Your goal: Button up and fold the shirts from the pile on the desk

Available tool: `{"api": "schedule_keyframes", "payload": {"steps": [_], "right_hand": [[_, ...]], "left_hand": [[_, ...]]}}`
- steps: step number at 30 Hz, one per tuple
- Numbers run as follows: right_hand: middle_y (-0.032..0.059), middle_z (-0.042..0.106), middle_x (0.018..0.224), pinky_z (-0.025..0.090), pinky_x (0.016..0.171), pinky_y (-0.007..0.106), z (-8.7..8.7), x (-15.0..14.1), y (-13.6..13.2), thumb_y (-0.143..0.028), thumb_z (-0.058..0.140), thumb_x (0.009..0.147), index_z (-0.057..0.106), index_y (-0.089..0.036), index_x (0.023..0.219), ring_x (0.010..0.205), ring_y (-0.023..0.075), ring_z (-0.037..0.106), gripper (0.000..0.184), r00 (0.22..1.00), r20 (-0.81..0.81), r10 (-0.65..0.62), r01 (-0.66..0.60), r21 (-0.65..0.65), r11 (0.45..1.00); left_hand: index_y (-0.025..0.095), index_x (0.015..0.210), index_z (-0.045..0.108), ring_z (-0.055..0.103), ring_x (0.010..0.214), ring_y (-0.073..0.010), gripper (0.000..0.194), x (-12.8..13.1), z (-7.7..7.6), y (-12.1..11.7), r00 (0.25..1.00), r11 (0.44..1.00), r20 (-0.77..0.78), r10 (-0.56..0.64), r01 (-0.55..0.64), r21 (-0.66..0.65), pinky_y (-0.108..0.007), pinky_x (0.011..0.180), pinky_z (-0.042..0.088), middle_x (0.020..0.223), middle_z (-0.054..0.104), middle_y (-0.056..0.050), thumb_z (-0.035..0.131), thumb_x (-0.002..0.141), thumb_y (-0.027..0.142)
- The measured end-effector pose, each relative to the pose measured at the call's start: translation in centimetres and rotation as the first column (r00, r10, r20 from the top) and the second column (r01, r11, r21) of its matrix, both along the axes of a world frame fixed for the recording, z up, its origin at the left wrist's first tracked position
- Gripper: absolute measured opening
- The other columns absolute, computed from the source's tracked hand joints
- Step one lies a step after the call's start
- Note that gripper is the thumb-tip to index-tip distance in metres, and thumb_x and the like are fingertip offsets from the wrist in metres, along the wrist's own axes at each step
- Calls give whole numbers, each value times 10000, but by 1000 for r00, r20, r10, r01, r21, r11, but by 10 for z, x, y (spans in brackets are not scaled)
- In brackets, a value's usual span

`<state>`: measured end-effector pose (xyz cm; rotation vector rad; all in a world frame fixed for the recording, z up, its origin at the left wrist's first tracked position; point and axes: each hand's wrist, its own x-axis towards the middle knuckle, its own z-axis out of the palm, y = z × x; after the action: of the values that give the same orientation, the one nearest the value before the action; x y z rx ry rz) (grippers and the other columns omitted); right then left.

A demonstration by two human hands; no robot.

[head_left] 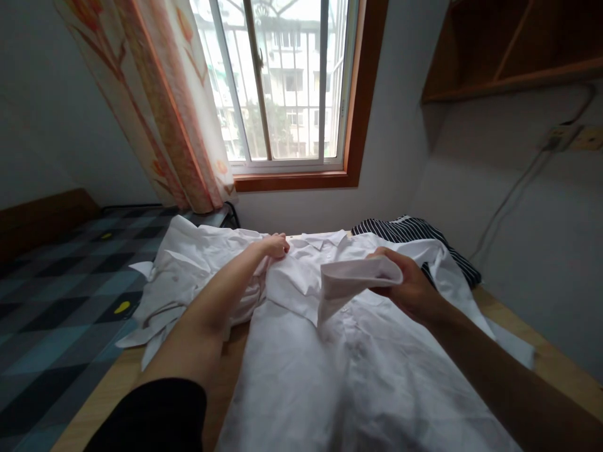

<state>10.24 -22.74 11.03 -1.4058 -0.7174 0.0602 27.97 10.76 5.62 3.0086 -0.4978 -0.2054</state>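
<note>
A white collared shirt (pixel 296 364) lies spread over the wooden table, its collar toward the window. At its left shoulder, my left hand (pixel 277 245) is closed on the shirt fabric; the fingertips are partly hidden. My right hand (pixel 409 284) grips the cuff (pixel 353 276) of one sleeve, raised above the shirt's front, with the cuff's opening facing up. The other sleeve (pixel 471 314) stretches out to the right, partly behind my right forearm. Left of the shirt, a pile of crumpled white clothes (pixel 188 263) sits under and beyond my left forearm.
A black-and-white striped cloth (pixel 414 231) lies at the table's back right. The wooden table (pixel 101 402) adjoins a bed with a checked cover (pixel 56 301) on the left. Behind are a window (pixel 292 94) and a curtain (pixel 164 113). A shelf (pixel 513 56) and a cable (pixel 513 188) are on the right.
</note>
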Motion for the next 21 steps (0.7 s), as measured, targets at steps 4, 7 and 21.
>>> {"api": "schedule_keyframes", "payload": {"steps": [4, 7, 21], "right_hand": [[5, 621, 766, 518, 729, 322, -17, -16, -4, -396, 790, 764, 499, -223, 738, 712, 168, 587, 340, 999, 40, 16, -18, 46, 999], [-4, 617, 750, 486, 901, 397, -40, -27, -5, -314, 755, 812, 449, -228, 736, 769, 183, 622, 327, 995, 99, -7, 2, 51, 999], [25, 645, 771, 518, 645, 256, -45, -60, -26, -60, 619, 794, 656, -256, 833, 749, 173, 627, 203, 896, 304, 323, -41, -668, 743]], "left_hand": [[140, 663, 656, 582, 783, -188, 178, 11, 14, -2, 999, 994, -48, -7, 1, -114, -284, 670, 477, 974, 619, -80, 506, 576, 183], [140, 858, 669, 542, 724, -143, 320, 13, 32, 4, 996, 954, -86, -31, 4, -301, -256, 631, 445, 963, 617, -57, 447, 640, 215], [171, 663, 699, 479, 601, -136, 250, 25, 45, 35, 881, 985, -469, 58, -126, -116, -237, 584, 363, 560, 559, 21, 727, 500, 358]]}}
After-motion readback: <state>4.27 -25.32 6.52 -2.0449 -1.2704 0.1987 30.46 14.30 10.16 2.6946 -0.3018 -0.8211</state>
